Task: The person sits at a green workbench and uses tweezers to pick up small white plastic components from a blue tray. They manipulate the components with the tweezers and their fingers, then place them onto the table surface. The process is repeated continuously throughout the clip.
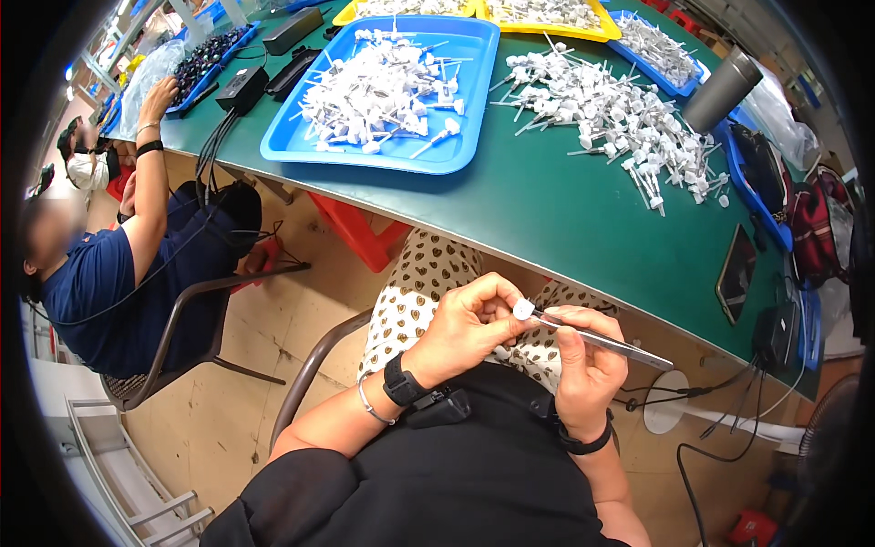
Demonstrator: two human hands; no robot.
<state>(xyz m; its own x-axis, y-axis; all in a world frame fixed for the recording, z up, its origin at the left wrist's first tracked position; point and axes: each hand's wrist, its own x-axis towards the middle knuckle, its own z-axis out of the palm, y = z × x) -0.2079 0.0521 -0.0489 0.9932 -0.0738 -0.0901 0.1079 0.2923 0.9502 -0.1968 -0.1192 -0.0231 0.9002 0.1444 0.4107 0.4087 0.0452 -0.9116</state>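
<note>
Above my lap, my left hand (469, 324) pinches a small white plastic part (523, 309) with a round end between thumb and fingertips. My right hand (588, 365) is closed round metal tweezers (620, 346), whose tips reach the white part. Fingers cover some of the part, so whether the tips grip it or only touch it I cannot tell. On the table beyond, a blue tray (469, 137) holds a heap of similar white parts with thin stems. To its right, a loose pile of white parts (629, 118) lies directly on the green table (538, 219).
Yellow trays (597, 35) and a smaller blue tray (684, 88) stand at the back. A grey metal cylinder (723, 89), a phone (735, 273) and bags (820, 223) are on the right. At the left, a seated co-worker (118, 246) reaches toward a tray of dark parts (205, 64). Cables (214, 150) hang off the edge.
</note>
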